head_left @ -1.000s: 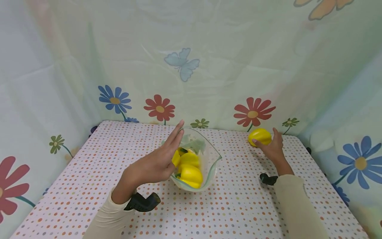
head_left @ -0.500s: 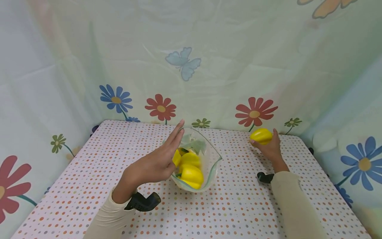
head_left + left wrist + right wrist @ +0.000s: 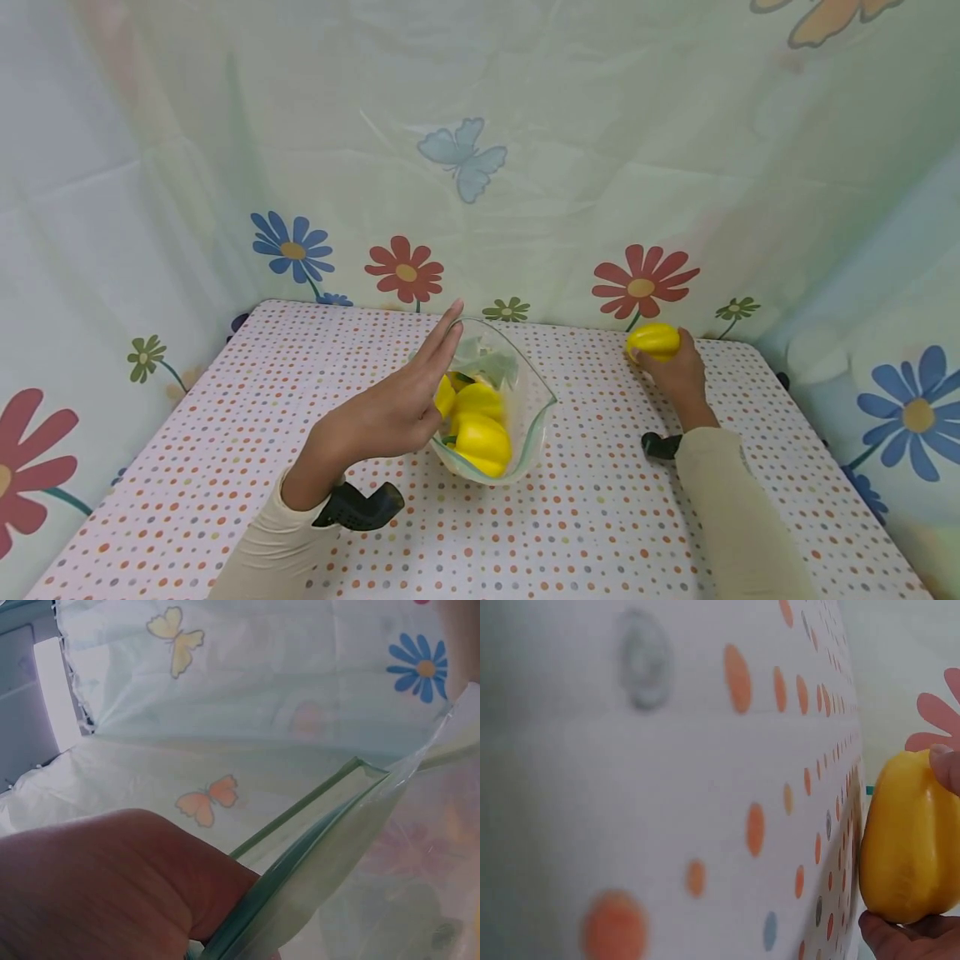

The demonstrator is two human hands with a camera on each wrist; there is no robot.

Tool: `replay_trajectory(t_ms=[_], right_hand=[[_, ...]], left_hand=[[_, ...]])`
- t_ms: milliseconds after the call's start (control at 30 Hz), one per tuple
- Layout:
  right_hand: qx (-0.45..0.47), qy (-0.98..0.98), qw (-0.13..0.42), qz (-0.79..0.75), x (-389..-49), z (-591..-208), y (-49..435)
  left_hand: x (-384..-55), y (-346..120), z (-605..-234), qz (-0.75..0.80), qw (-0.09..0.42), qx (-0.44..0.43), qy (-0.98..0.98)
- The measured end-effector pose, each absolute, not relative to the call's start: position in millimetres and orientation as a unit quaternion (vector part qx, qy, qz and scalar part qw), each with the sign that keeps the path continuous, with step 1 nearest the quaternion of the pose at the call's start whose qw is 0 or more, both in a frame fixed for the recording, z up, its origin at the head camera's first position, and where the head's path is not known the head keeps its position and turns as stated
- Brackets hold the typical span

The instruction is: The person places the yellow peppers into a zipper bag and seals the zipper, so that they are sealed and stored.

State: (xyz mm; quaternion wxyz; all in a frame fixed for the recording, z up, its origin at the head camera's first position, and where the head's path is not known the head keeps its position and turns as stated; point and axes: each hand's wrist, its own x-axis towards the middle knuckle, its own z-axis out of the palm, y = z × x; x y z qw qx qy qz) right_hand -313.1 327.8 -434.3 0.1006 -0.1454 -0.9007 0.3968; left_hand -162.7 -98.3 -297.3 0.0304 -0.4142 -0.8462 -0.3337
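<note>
In the head view my right hand (image 3: 678, 375) grips a yellow bell pepper (image 3: 652, 342) near the back right of the table. The right wrist view shows thumb and fingers on opposite ends of this bell pepper (image 3: 907, 840), close to the tabletop. My left hand (image 3: 390, 412) is at the left side of a clear zip bag (image 3: 532, 417), fingers extended, thumb toward the opening. Seen from the left wrist, the thumb side of the hand (image 3: 135, 877) holds the bag's green-edged rim (image 3: 292, 855). Several yellow bell peppers (image 3: 480, 437) lie inside the open bag.
A dotted cloth covers the table (image 3: 600, 533). Floral curtains (image 3: 555, 167) rise right behind its back edge and along both sides. Dark camera mounts (image 3: 360, 506) sit on both wrists.
My right hand has closed more firmly round the bell pepper and shifted slightly leftward. The left hand and the bag have stayed in place, and the view has shifted a little.
</note>
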Motion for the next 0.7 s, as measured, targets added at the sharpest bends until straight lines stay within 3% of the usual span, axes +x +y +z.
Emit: replay_trajectory(t_ms=[300, 533, 700], right_hand=[[-0.112, -0.891, 0.089, 0.431, -306.4, -426.4, 321.1], [0.007, -0.891, 0.143, 0.431, -323.7, -453.6, 331.7], [0.058, -0.877, 0.13, 0.459, -290.4, -410.2, 295.0]], left_hand=[[-163.5, -97.7, -296.5, -0.334, 0.028, -0.405, -0.85], [-161.5, -97.7, -295.5, -0.334, 0.022, -0.397, -0.854], [-161.7, -97.5, -295.5, -0.335, 0.024, -0.4, -0.853]])
